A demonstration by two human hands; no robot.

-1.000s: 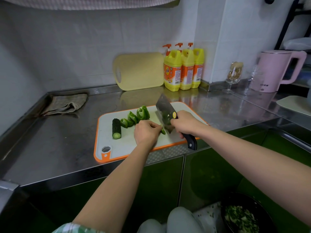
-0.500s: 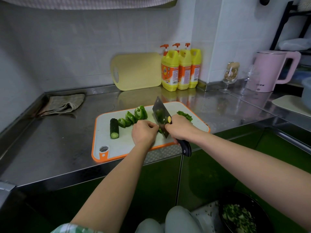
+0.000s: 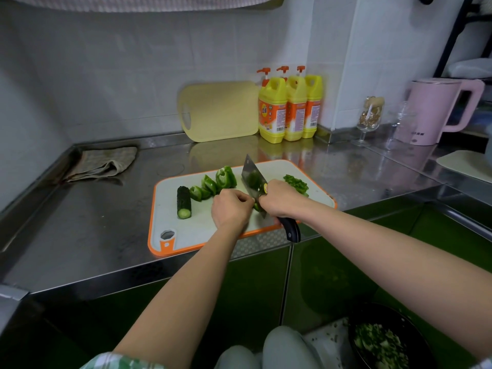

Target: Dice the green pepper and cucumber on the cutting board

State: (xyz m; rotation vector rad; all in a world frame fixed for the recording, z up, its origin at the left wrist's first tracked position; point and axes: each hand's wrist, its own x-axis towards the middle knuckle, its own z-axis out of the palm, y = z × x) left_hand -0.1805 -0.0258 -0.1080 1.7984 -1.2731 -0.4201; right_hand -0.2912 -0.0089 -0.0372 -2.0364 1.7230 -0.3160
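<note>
The left hand (image 3: pixel 231 207), fingers curled, pins a pepper strip (image 3: pixel 257 206) steady for the cleaver (image 3: pixel 253 179) clenched in the right hand (image 3: pixel 282 199).

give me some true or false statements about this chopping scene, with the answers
1. The right hand grips the cleaver. True.
2. The cucumber is already diced. False: it lies in one piece on the cutting board.
3. The left hand holds a pepper piece beside the blade. True.
4. Four detergent bottles stand by the wall. False: there are three.
5. The pink kettle stands left of the board. False: it stands far to the right.
</note>
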